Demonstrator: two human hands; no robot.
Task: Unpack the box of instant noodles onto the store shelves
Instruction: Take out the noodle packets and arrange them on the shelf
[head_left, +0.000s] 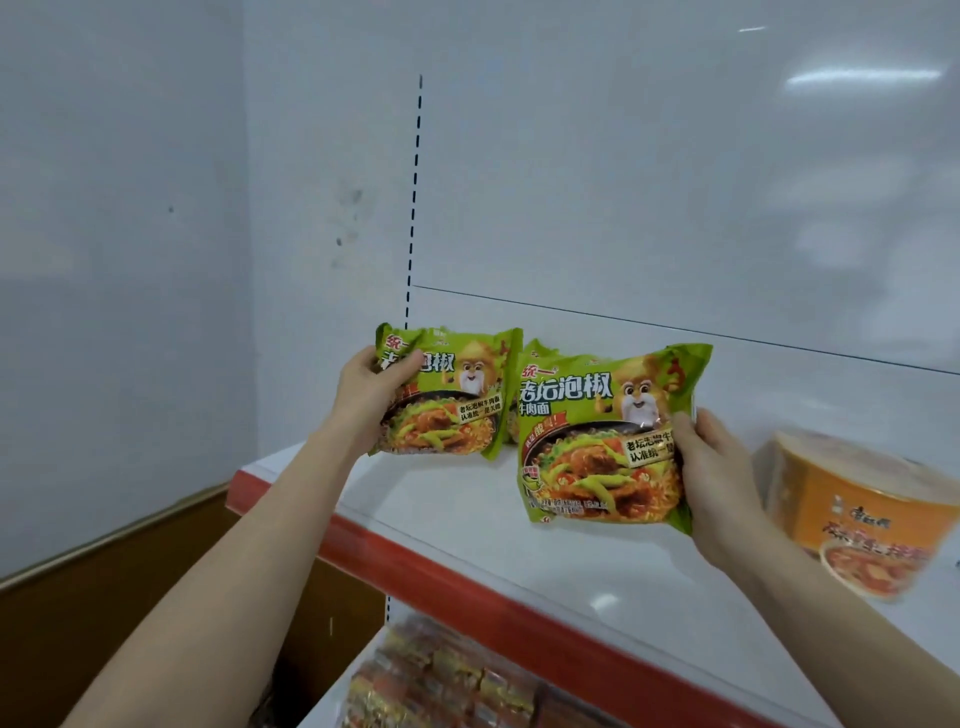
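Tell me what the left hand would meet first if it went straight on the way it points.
Probably the shelf's white back panel. The left hand, gripping a green noodle packet, has nothing visible ahead, though depth is unclear.

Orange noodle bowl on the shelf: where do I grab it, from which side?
Grip the orange noodle bowl around its side wall just under the wider top rim, from the open shelf front; it tapers downward, so the rim should stop slipping.

light: bright, even | glare: shelf (605, 603) | blur: right edge
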